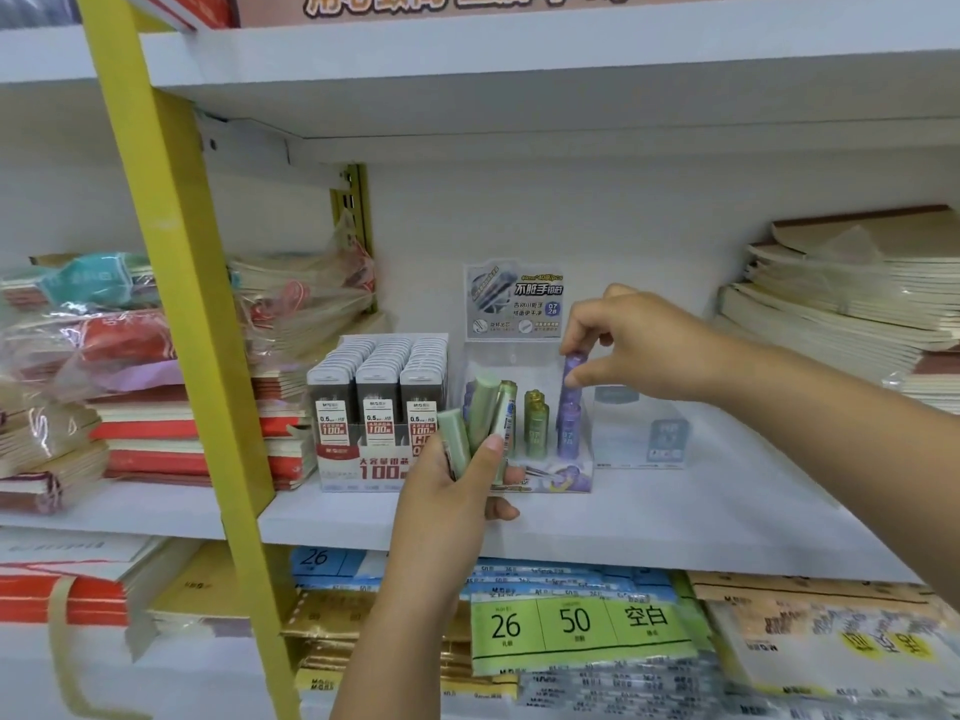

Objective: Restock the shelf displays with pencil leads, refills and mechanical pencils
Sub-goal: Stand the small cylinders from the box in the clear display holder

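a small bunch of green lead tubes [480,418] is gripped in the left hand [457,496]. its fingers [501,511] are curled round the lower ends and the thumb is pressed across the front. the bunch is held just in front of the left part of a clear display box [561,483].

a purple lead tube [571,376] is pinched near its top by the fingers [579,330] of the right hand [644,350]. it is held upright over the right-hand column of the box, where more purple tubes [568,436] are stood. whether the pinched tube is touching those below cannot be told. gold-green tubes [536,428] are stood in the middle column, and a printed header card [514,298] is raised at the back of the box.

the box is set on a white shelf [701,527]. a tray of grey lead cases [379,387] is placed just beside it on the left, and a second clear box [641,433] just beside it on the right. stacks of wrapped notebooks [156,439] are piled at the far left, partly behind a yellow upright [176,304]. cream notebooks [841,304] are stacked at the far right. green paper packs [576,626] printed with 26 and 50 are laid on the shelf below.
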Demonstrator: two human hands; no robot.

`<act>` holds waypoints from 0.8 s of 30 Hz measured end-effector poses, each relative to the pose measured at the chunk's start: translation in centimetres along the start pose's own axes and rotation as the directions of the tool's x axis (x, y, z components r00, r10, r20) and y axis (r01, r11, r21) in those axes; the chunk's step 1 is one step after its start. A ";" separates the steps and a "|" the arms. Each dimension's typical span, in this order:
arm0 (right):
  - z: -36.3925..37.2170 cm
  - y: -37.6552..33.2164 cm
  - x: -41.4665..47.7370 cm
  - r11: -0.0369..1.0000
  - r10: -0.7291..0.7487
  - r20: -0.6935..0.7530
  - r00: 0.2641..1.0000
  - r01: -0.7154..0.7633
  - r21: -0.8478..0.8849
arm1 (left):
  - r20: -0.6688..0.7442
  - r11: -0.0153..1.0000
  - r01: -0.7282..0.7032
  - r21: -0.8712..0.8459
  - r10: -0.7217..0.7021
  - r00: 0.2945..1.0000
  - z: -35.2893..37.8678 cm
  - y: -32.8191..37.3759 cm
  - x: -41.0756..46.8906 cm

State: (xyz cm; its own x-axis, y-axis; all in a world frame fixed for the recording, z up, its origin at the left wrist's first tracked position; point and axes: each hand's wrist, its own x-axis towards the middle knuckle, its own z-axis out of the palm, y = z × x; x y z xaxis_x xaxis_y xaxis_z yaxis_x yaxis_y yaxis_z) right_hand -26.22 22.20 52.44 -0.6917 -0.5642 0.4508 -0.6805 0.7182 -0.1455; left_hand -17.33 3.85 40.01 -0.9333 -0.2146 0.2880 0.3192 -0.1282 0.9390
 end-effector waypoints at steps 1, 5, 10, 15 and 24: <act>0.3 0.1 0.2 1.000 0.005 0.015 1.000 -0.005 -0.006 | -0.003 1.000 0.006 -0.011 -0.006 1.000 0.0 -0.1 0.0; 1.2 0.5 0.5 1.000 0.029 0.024 0.999 -0.029 -0.001 | -0.009 0.999 0.016 -0.031 -0.016 1.000 -0.3 -0.3 0.1; 1.5 0.7 0.6 0.999 0.027 -0.024 0.999 -0.026 0.035 | 0.002 0.999 0.026 -0.025 -0.026 1.000 -0.6 -0.4 0.1; 1.4 1.0 0.3 0.998 0.010 0.069 0.998 -0.014 0.057 | 0.003 0.999 0.031 -0.018 -0.031 1.000 -0.7 -0.5 0.1; 1.6 0.8 0.4 0.992 0.012 0.111 0.994 0.002 -0.128 | 0.019 0.995 0.077 -0.063 -0.076 0.997 -0.9 -0.1 -0.2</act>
State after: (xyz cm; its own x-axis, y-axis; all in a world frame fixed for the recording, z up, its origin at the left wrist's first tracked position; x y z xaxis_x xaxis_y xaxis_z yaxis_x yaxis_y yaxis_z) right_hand -27.43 21.94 51.03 -0.7226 -0.5971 0.3483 -0.6455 0.7631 -0.0310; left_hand -17.01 3.03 39.71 -0.9577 -0.1862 0.2196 0.2565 -0.2055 0.9444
